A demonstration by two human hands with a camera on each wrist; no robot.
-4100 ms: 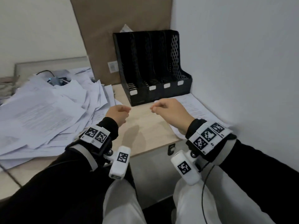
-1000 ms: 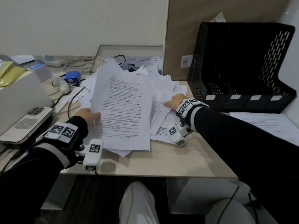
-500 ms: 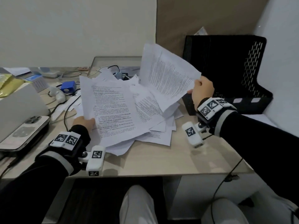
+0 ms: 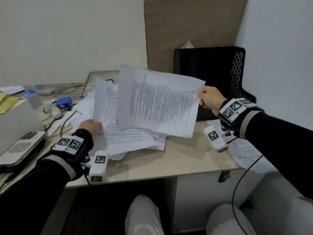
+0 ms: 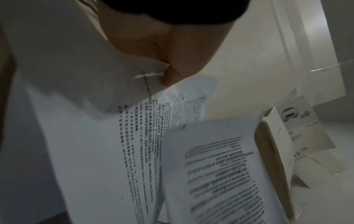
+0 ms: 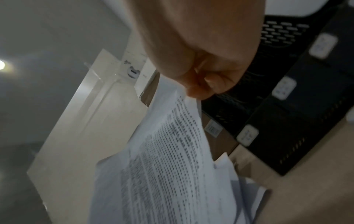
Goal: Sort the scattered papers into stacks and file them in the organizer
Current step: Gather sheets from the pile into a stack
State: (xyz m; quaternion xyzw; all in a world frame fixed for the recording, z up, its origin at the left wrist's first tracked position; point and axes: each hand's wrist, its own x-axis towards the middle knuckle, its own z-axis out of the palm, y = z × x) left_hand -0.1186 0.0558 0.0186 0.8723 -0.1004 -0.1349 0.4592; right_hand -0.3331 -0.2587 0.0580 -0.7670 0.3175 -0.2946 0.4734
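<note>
My right hand (image 4: pixel 209 100) has a printed sheet (image 4: pixel 159 100) up off the heap, fingers (image 6: pixel 199 89) pinched on its right-hand corner, the page hanging in the air in front of the black organizer (image 4: pixel 220 77). Half a second ago that sheet was held higher and tilted up toward the wall; now it has swung lower and flatter, spread across the middle of the view. A second ago the same hand was down flat among the papers, so the pick is fresh.

My left hand (image 4: pixel 89 127) grips a second sheet (image 4: pixel 105 106) by its lower left edge, thumb on top, the page standing up from the heap. It was already holding that page in the earlier pictures and has hardly moved. The left wrist view shows the fingers (image 5: pixel 170 77) curled tight on the paper edge.

The rest of the papers (image 4: pixel 135 141) lie in a loose heap on the bench (image 4: pixel 160 165), under both lifted pages. One more page (image 4: pixel 243 150) lies on the bench to the right, under my right wrist. I judge the sorting has barely begun: two sheets in hand, no tidy stack visible, and I cannot tell whether the organizer slots hold anything beyond a white corner (image 4: pixel 188 44) showing behind its top.
</note>
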